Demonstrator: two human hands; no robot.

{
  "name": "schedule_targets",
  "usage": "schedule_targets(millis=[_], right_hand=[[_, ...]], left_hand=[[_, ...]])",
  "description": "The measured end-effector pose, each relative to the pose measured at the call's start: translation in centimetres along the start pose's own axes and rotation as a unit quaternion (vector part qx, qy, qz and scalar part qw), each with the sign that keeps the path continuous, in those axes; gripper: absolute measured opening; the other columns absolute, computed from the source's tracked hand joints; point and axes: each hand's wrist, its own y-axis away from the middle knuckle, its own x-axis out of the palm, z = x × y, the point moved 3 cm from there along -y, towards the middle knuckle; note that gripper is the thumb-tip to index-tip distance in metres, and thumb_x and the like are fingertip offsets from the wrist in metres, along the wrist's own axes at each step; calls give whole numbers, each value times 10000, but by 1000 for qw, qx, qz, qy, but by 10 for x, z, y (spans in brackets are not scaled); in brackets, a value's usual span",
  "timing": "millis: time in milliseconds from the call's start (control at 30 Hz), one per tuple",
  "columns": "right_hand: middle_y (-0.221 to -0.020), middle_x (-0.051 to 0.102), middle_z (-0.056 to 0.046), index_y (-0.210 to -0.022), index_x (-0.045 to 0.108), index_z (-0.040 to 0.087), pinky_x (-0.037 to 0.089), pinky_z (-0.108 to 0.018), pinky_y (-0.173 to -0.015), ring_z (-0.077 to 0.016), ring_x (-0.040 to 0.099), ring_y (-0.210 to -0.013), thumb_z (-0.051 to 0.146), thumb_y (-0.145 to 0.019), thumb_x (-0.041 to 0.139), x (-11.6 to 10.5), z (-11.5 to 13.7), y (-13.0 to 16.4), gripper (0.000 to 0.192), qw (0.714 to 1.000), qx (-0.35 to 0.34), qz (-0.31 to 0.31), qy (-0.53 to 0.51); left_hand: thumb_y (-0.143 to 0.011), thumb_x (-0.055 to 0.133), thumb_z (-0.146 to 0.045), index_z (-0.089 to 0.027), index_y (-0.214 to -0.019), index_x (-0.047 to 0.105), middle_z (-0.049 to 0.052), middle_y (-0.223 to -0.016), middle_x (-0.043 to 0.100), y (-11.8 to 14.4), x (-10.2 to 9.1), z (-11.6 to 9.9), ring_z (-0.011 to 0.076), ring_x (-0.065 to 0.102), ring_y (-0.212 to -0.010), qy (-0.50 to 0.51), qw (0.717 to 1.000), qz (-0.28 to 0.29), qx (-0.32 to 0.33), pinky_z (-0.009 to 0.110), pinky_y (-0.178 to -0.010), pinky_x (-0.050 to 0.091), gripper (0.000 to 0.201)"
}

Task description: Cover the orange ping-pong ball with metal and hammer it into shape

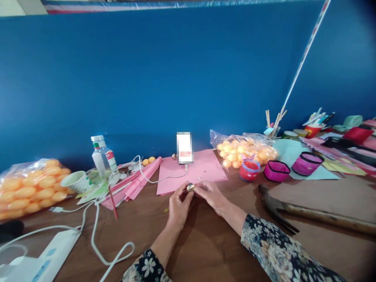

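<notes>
Above the brown table, my left hand [179, 203] pinches a small shiny metal ball [190, 187] between thumb and fingers. From the other side, the fingertips of my right hand [212, 196] close on the ball's right edge. Its surface gleams silver and gold; finer detail is too small to make out. Just beyond my hands lie pink paper sheets [202, 170]. A blurred-out upright device [184, 148] with a white cable stands on them, and a second shiny ball [174, 156] sits at its left.
A claw hammer [311, 211] lies at the right, near pink fabric rings [277, 171]. Bags of orange balls [32, 188] sit at both sides. A glass bottle [103, 156], a paper cup [76, 182], a power strip [49, 258] and loose cables occupy the left. A blue partition [164, 78] rises behind.
</notes>
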Motion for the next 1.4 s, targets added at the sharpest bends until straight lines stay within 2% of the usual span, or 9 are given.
schedule_targets(millis=[667, 833, 967, 1067, 1200, 1400], right_hand=[[-675, 601, -10, -704, 577, 152, 417, -257, -609, -134, 527, -639, 399, -684, 634, 0, -3, -1, 254, 996, -43, -40, 63], [-684, 602, -10, -706, 578, 164, 446, -273, -632, -145, 544, -652, 438, -677, 637, 2, -1, 0, 282, 998, -41, -35, 36], [-790, 617, -13, -774, 572, 188, 474, -299, -713, -167, 575, -755, 444, -680, 636, 3, 1, 2, 280, 999, -42, -25, -12], [-872, 617, -23, -880, 561, 201, 470, -298, -742, -170, 577, -821, 400, -713, 618, 4, 2, 3, 266, 998, -63, -11, 18], [-954, 611, -36, -993, 523, 212, 467, -301, -757, -177, 580, -855, 325, -691, 652, 6, 2, 5, 348, 992, -99, 34, 72], [-881, 618, -32, -960, 528, 202, 462, -300, -714, -172, 584, -772, 325, -730, 606, 5, 8, 8, 272, 982, -123, 7, 144]], left_hand=[[-658, 669, -268, -171, -1094, 586, 80, -1040, 659, 1, 0, -1, 218, 601, -962, -11, 1000, 3, 7, 358, -887, 438, 454], [-646, 681, -266, -171, -1085, 581, 82, -1059, 650, 2, 1, -4, 220, 587, -988, 54, 998, 9, -25, 363, -892, 436, 460], [-671, 666, -274, -174, -1100, 557, 75, -1059, 642, 2, 4, -6, 194, 595, -960, 147, 987, 29, -64, 370, -911, 424, 453], [-703, 637, -297, -158, -1049, 571, 76, -1019, 647, 1, 3, -4, 176, 602, -934, 199, 975, 25, -91, 364, -899, 436, 379], [-691, 649, -296, -173, -1008, 570, 65, -989, 648, 1, 2, -3, 167, 608, -906, 201, 974, 21, -105, 333, -845, 467, 349], [-697, 641, -307, -180, -955, 565, 46, -946, 649, 2, 4, -2, 157, 608, -872, 205, 973, 30, -100, 350, -835, 468, 297]])
